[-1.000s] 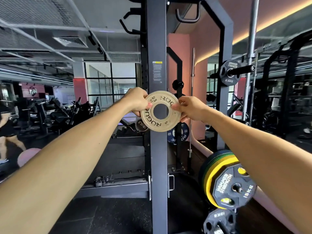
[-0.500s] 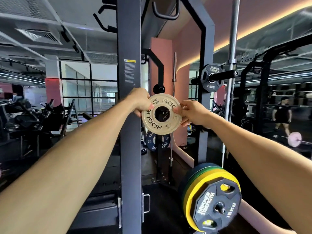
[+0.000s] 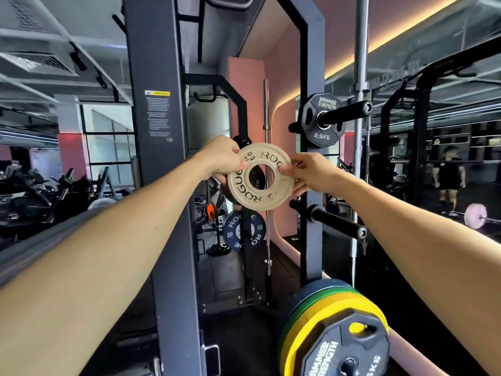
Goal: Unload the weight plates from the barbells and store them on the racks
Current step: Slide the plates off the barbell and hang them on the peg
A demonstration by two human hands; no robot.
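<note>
Both hands hold a tan plate (image 3: 260, 177) up at arm's length, between the rack's two uprights.

The left hand (image 3: 222, 158) grips the plate's left rim and the right hand (image 3: 311, 173) pinches its right rim, thumb on the face. The plate is upright, facing the camera, just right of the near upright (image 3: 160, 169). Further right of that upright, an upper peg (image 3: 344, 114) carries a black 2.5 kg plate (image 3: 322, 137), and a bare lower peg (image 3: 337, 222) juts out beneath it. Below that, a stack of green, yellow and black plates (image 3: 333, 332). Behind the upright, a blue plate (image 3: 244, 230) hangs low.
</note>
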